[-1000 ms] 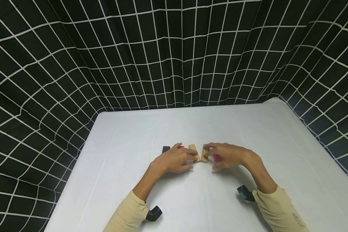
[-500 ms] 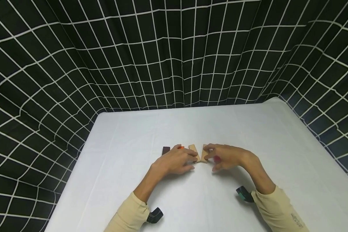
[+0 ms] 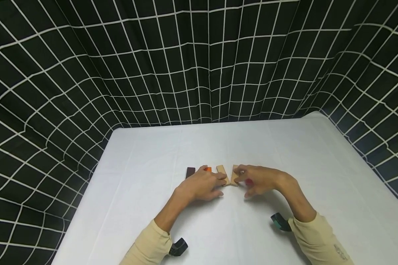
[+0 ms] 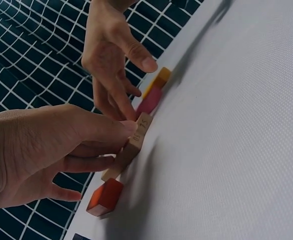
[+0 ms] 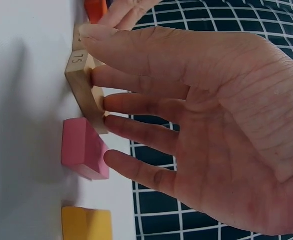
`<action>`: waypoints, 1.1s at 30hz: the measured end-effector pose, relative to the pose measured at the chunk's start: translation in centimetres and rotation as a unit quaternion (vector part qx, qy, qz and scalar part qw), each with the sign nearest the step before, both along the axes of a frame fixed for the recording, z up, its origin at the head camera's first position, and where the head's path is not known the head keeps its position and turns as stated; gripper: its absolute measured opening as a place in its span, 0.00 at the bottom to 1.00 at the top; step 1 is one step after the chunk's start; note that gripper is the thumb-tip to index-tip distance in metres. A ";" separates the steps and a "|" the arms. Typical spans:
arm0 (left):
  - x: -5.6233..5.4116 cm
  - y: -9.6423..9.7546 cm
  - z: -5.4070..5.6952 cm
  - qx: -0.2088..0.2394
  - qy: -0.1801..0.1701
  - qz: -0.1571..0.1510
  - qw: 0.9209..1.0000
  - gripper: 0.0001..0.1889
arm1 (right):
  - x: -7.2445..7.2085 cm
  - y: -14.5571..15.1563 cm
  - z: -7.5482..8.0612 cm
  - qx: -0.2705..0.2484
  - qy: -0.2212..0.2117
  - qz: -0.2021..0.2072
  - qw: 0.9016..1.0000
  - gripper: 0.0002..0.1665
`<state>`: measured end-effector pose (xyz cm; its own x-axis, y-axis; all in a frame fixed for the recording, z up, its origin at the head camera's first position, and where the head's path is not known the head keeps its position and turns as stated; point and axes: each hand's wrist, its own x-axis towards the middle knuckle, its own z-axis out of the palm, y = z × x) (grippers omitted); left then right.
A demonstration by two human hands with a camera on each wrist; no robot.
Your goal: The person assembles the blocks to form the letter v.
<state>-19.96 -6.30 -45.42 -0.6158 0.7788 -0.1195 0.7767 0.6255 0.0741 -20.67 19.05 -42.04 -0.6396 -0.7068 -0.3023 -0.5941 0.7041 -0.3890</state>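
Two plain wooden blocks lie on the white table in a V, their near ends meeting: the left wooden block (image 3: 220, 169) and the right wooden block (image 3: 233, 181). Small dark characters mark their end faces. My left hand (image 3: 200, 186) rests its fingertips on the left block, with the fingers loosely extended. On the right block, my right hand (image 3: 260, 180) touches with extended fingertips, its thumb standing apart. A pink block (image 5: 81, 147) lies by the right hand's little finger. Next to the left hand sits an orange block (image 4: 105, 196).
A dark block (image 3: 190, 171) lies left of the orange one, partly behind the left hand. Beyond the pink block is a yellow block (image 5: 89, 224). The white tabletop (image 3: 152, 147) ends at a black curtain (image 3: 199, 55) with white grid lines.
Both hands stay almost in place, their thumbs slightly nearer the body. The wooden blocks keep their V shape.
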 end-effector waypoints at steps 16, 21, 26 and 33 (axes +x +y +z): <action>1.0 0.8 0.2 -0.031 0.038 0.003 0.999 0.24 | 0.6 -0.1 0.2 0.016 -0.013 -0.014 1.000 0.43; 1.1 0.8 0.1 -0.033 0.039 0.006 0.999 0.25 | 0.6 -0.1 0.2 0.017 -0.010 -0.012 1.000 0.44; 1.2 0.8 0.2 -0.032 0.032 0.009 0.999 0.25 | 0.7 -0.1 0.2 0.017 -0.015 -0.021 1.000 0.44; 0.5 0.3 0.2 -0.011 0.030 0.008 0.999 0.21 | 0.3 0.1 0.1 0.003 -0.002 -0.008 1.000 0.42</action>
<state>-19.41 -6.02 -45.25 -0.6354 0.7657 -0.0995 0.7686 0.6396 0.0135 -20.32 19.15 -41.94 -0.6492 -0.6952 -0.3086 -0.5818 0.7153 -0.3873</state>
